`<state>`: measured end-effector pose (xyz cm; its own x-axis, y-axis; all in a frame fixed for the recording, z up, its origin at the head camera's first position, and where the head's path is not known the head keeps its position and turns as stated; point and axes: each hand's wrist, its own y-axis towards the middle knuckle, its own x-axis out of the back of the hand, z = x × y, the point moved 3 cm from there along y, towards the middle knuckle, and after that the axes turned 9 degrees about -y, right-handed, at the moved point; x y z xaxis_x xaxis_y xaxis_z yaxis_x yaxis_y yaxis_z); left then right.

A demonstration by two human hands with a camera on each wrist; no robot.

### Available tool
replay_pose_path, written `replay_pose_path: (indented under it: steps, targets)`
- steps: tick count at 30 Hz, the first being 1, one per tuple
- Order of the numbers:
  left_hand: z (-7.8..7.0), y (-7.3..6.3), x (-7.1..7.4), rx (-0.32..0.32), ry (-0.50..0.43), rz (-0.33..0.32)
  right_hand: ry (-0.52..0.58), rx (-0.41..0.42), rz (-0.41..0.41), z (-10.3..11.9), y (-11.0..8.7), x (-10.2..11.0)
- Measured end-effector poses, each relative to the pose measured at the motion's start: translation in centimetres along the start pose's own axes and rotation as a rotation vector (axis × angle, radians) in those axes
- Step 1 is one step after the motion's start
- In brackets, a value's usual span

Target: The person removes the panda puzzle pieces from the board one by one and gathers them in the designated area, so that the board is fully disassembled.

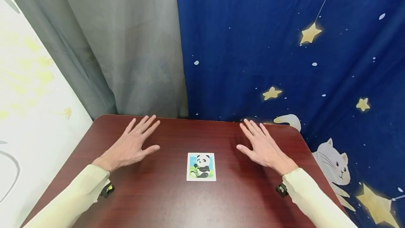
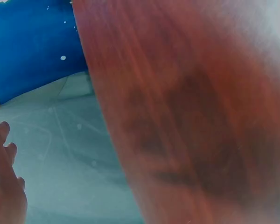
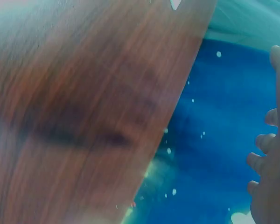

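A square panda picture card with a white border lies flat on the dark red-brown table, between the two hands. To its left is my left hand, fingers straight and spread, palm down, holding nothing. My right hand is on the other side of the card, its fingers likewise straight, and it too holds nothing. Both hands are apart from the card. In the left wrist view the left hand shows at the left edge, above the tabletop. The right wrist view has the right hand at its right edge, with a shadow on the wood.
Behind the table's far edge hang a grey curtain and a blue curtain with printed stars and a cat. A white patterned surface stands along the left side. Each wrist carries a small black device, the left one partly under the sleeve.
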<state>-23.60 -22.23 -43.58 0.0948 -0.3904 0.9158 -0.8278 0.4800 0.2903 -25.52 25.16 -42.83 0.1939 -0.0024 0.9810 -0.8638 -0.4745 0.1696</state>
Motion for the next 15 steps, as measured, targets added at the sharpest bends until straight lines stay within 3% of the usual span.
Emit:
replay_pose_path:
  steps: [6,15]
  targets:
    - [-0.5,-0.6,-1.8,0.047,-0.065,0.030,0.037,0.021,0.013,1.9,0.3,-1.5]
    - [-2.0,-0.9,-4.8,0.059,-0.145,0.041,0.087,0.085,-0.009,5.6,0.6,-3.7]
